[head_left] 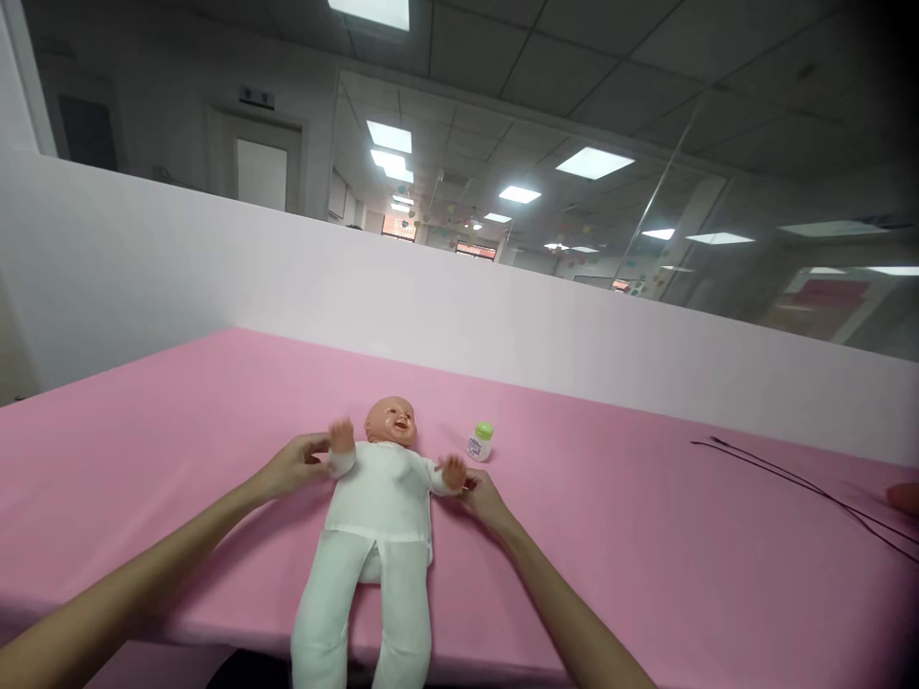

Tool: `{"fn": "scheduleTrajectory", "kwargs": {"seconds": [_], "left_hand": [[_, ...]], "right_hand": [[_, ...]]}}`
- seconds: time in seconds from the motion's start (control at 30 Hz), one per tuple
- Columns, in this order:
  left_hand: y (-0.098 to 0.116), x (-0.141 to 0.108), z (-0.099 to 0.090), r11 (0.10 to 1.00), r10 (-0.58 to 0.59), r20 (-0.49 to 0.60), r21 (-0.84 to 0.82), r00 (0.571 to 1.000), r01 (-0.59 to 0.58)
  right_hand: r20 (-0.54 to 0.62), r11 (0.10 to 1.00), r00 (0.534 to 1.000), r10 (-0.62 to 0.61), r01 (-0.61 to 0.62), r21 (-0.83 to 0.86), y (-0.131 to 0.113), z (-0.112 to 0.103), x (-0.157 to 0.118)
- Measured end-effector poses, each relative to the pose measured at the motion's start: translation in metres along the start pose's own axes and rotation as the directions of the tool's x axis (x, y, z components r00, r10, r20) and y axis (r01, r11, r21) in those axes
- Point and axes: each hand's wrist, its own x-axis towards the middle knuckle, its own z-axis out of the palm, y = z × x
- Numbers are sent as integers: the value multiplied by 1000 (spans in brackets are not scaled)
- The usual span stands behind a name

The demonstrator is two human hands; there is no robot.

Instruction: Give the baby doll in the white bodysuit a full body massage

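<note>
A baby doll (380, 493) in white clothes lies on its back on the pink-covered table, its head away from me and its legs reaching over the near edge. My left hand (293, 466) is closed at the doll's raised arm on the left, fingers and thumb at the sleeve by the wrist. On the other side, my right hand (484, 498) pinches the doll's other sleeve near its hand. Just beyond my right hand stands a small clear jar (480, 443) with a green lid, touched by neither hand.
Thin dark cords (796, 481) lie on the pink table cover (610, 536) at the right. A reddish object (903, 498), partly cut off, is at the right edge. A low white wall (431, 316) with glass above runs behind the table.
</note>
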Motion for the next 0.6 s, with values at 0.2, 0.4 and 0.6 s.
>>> {"fn": "scheduleTrajectory", "kwargs": {"seconds": [0.2,0.4,0.6], "left_hand": [[-28,-21,-1,993,90,52,71,995,-94],[-33,-19,-4,999,27,24,24,999,-28],[-21,16,7,975,-156,-298,-198,942,98]], "right_hand": [[125,996,990,-60,68,-56,3,3,-17],[-54,999,998,-33,33,2,0,10,-7],[-231,997,971,61,-52,48,9,20,23]]}}
